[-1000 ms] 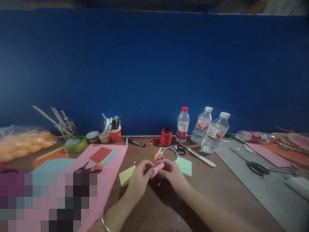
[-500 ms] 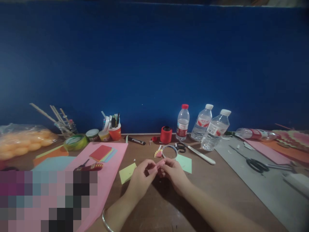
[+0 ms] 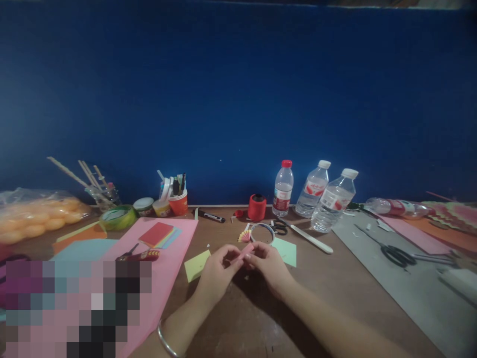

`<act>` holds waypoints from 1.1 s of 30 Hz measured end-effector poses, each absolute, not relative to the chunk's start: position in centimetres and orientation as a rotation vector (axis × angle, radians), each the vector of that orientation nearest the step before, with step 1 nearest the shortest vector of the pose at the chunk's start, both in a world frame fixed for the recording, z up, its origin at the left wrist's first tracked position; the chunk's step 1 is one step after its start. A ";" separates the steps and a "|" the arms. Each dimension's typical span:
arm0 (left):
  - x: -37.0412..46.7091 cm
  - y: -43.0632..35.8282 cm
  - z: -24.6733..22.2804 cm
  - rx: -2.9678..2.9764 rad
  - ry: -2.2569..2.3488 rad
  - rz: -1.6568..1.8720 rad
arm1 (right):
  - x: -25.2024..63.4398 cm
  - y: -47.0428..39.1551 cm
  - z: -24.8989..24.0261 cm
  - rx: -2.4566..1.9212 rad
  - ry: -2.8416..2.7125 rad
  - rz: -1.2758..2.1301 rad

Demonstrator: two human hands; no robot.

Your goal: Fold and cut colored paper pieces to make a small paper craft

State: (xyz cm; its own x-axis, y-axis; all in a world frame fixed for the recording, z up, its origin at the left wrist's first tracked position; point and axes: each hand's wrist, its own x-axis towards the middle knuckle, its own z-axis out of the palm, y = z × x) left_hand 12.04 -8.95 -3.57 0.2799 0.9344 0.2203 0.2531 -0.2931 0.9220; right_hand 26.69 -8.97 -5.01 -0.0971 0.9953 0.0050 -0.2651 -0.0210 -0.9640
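Note:
A small folded piece of pink paper (image 3: 246, 251) is pinched between both hands above the brown table. My left hand (image 3: 222, 268) holds its left end with thumb and fingers, and my right hand (image 3: 267, 266) grips the right end. Beneath my left hand, a yellow paper square (image 3: 197, 265) is partly covered. A mint green paper (image 3: 286, 252) lies just behind my right hand. Beyond the fingertips are a small pleated yellow and pink fan (image 3: 245, 235) and a roll of tape (image 3: 262, 226).
Behind the hands stand a red spool (image 3: 257, 207) and bottles (image 3: 282, 191). Black scissors (image 3: 280, 226) and a white stick (image 3: 311, 239) lie to the right. Pink sheet (image 3: 169, 253) with coloured squares is left; grey board (image 3: 376, 263) is right.
The pink paper has tilted and shows more between my fingertips. Both hands have otherwise stayed nearly in place.

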 end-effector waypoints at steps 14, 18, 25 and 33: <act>12.2 -9.1 -3.2 1.701 1.114 1.066 | 26.7 -9.0 -4.6 -0.996 -1.092 1.381; 12.1 -8.9 -3.7 1.694 1.167 1.057 | 26.7 -9.0 -4.8 -0.979 -1.100 1.376; 11.8 -8.5 -4.1 1.659 1.104 1.049 | 26.8 -9.0 -4.6 -0.976 -1.132 1.345; 11.9 -8.4 -3.9 1.600 1.033 1.055 | 26.8 -9.0 -4.6 -0.973 -1.141 1.340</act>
